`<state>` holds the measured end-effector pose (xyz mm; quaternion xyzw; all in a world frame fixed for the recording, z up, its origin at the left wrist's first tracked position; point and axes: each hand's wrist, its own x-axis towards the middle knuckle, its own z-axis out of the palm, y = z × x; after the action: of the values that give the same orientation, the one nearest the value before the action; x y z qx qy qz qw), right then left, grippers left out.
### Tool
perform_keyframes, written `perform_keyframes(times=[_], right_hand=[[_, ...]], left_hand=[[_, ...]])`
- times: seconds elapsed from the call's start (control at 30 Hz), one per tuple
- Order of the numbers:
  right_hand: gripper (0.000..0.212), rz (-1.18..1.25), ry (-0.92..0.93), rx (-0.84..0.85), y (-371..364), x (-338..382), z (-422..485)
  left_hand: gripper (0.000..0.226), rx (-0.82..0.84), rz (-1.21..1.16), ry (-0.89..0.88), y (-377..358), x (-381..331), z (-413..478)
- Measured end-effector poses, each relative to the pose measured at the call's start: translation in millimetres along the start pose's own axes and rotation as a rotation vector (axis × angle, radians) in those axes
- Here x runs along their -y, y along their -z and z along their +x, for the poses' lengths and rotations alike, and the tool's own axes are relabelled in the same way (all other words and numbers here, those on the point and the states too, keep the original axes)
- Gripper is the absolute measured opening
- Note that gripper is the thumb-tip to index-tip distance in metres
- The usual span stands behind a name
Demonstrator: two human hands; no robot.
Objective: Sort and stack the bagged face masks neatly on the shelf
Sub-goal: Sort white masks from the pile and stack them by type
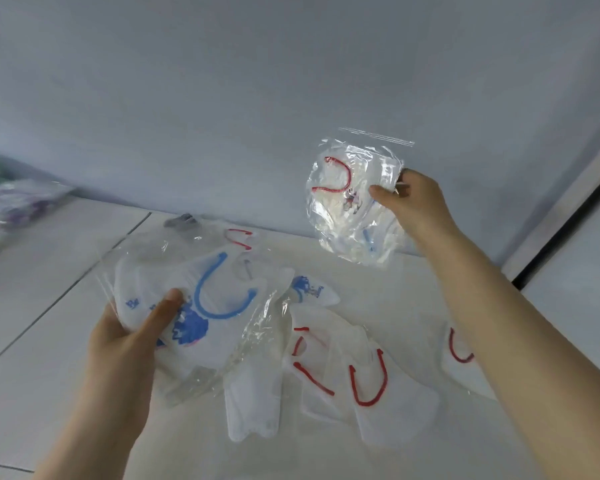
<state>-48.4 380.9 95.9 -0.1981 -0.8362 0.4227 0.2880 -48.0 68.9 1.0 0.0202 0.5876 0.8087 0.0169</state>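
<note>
My left hand (129, 336) pinches one blue-loop bag (219, 306) low over the shelf (42, 306). My right hand (414, 206) pinches one red-loop bag (350, 206), raised, farther right. Between them lies a pile (364, 375) of at least four more bagged masks; they overlap, so the count is unsure. Open shelf shows left and near; a wall (222, 81) closes the far side. My right forearm covers part of one mask (459, 358). Far left, a blurred heap (18, 209) is cut off.

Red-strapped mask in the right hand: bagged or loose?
Bagged. A glossy clear bag wraps the red-strapped mask, with a zip strip along the top; the right hand pinches the bag's edge.
</note>
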Motion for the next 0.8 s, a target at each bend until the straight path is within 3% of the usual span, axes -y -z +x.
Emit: perform_keyframes(times=[0.03,0.1,0.17,0.23,0.3,0.4,0.5,0.6,0.7,0.8], right_hand=[[0.016,-0.103,0.097,0.030,-0.3,1.5,-13.7],[0.020,-0.345,0.240,0.263,-8.6,-5.1,-49.7],[0.059,-0.592,0.233,0.659,-16.0,-17.7,-86.9],[0.094,-0.594,0.142,0.835,-13.9,-34.7,-108.0],[0.103,-0.544,0.104,0.729,-8.1,-52.5,-111.8],[0.091,-0.620,0.033,0.661,-6.9,-71.4,-112.5],[0.054,-0.577,0.052,0.544,-4.5,-82.6,-116.4],[0.020,-0.417,0.162,0.136,5.8,-77.0,-122.7],[0.011,-0.181,0.129,-0.223,15.1,-63.4,-126.7],[0.006,0.226,-0.033,-0.422,25.8,-44.8,-125.7]], left_hand=[[0.055,0.007,0.007,0.001,-2.8,-0.5,0.8],[0.046,0.010,0.009,0.011,-5.3,-1.9,2.0],[0.051,0.028,0.010,0.012,-5.4,-2.2,2.2],[0.050,0.028,0.007,0.021,-4.9,-1.7,2.7],[0.058,0.026,-0.022,0.019,-6.2,-2.2,2.7],[0.078,0.033,-0.016,0.022,-12.7,0.0,1.7],[0.049,0.041,-0.029,0.060,-16.9,4.3,2.5],[0.034,0.038,-0.009,0.086,-18.8,9.5,3.9],[0.037,0.048,0.022,0.090,-26.6,12.5,3.8],[0.025,0.064,0.041,0.099,-39.3,17.3,2.6]])
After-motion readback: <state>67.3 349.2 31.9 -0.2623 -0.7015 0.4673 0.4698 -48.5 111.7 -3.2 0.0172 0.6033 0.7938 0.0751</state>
